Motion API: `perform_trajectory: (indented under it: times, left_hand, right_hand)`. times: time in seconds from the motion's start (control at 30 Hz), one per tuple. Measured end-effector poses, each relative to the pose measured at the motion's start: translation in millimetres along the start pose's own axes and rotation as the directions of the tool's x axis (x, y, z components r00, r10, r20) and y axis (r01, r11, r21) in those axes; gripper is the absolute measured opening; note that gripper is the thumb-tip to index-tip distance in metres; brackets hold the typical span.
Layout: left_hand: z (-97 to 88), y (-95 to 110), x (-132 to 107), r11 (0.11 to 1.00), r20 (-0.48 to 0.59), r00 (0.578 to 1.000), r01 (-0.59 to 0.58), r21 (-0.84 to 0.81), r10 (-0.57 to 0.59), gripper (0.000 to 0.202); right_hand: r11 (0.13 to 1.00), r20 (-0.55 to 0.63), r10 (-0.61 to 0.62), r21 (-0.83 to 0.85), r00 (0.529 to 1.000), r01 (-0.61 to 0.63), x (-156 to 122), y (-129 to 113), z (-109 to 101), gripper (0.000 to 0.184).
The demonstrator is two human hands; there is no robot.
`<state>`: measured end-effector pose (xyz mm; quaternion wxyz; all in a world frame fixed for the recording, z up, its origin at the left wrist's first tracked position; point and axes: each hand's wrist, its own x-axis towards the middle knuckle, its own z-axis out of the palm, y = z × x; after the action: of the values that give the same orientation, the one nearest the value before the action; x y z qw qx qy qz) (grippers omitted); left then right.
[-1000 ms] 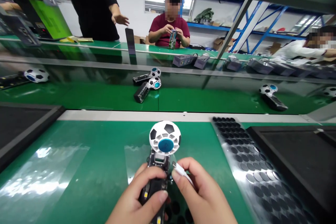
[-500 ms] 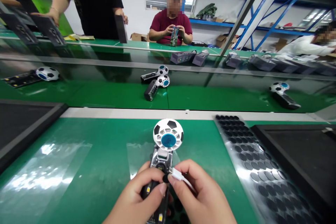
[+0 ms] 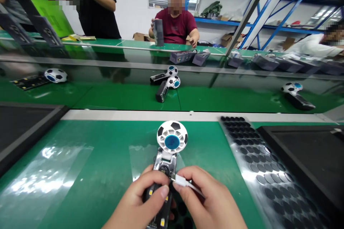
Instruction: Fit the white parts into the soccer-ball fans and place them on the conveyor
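Closer now than a second ago, the white plug (image 3: pixel 180 180) meets the side of the football fan (image 3: pixel 172 137) at lower centre of the frame. Over the bench (image 3: pixel 80 171), the left hand (image 3: pixel 142 200) is clamped round the fan's handle, and the right hand (image 3: pixel 215 204) pinches the plug. Pushed askew, the plug could jam or bend in its port.

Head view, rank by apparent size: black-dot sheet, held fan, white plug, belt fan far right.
1. black-dot sheet
2. held fan
3. white plug, smallest
Unranked: belt fan, which looks smaller than the held fan but sits farther off.
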<state>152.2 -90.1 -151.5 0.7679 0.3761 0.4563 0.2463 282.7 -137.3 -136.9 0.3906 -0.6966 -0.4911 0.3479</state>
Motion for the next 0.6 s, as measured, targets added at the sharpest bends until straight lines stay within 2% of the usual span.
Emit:
perform_trajectory:
  times: [0.2,0.37,0.43,0.5,0.53,0.6]
  left_hand:
    - [0.5,-0.6,1.1,0.999,0.014,1.000,0.010,0.053,-0.011,0.032]
    - [0.0,-2.0,1.9,0.993,0.027,0.999,-0.030,0.110,0.028,0.032]
    - [-1.6,-3.5,2.4,0.985,0.046,0.997,-0.061,0.159,0.055,0.025]
    - [-3.3,-4.6,2.3,0.968,0.082,0.993,-0.102,0.229,0.086,0.013]
    - [-4.1,-5.0,2.1,0.959,0.096,0.991,-0.117,0.260,0.095,0.014]
    - [-4.8,-5.5,1.9,0.950,0.096,0.990,-0.128,0.286,0.105,0.041]
  right_hand:
    - [1.000,0.016,-0.009,0.030,1.000,0.009,1.4,-1.0,-1.5,0.012]
    - [0.980,0.130,0.098,0.162,0.987,-0.119,3.4,-3.8,-9.7,0.014]
    - [0.970,0.120,0.130,0.192,0.984,-0.152,4.5,-3.9,-12.4,0.015]
    - [0.980,0.059,0.095,0.169,0.994,-0.104,5.4,-3.1,-13.7,0.014]
    - [0.987,0.034,0.061,0.144,0.998,-0.065,5.7,-2.5,-13.8,0.013]
    - [0.996,0.019,-0.020,0.084,1.000,0.018,5.7,-1.2,-13.5,0.012]
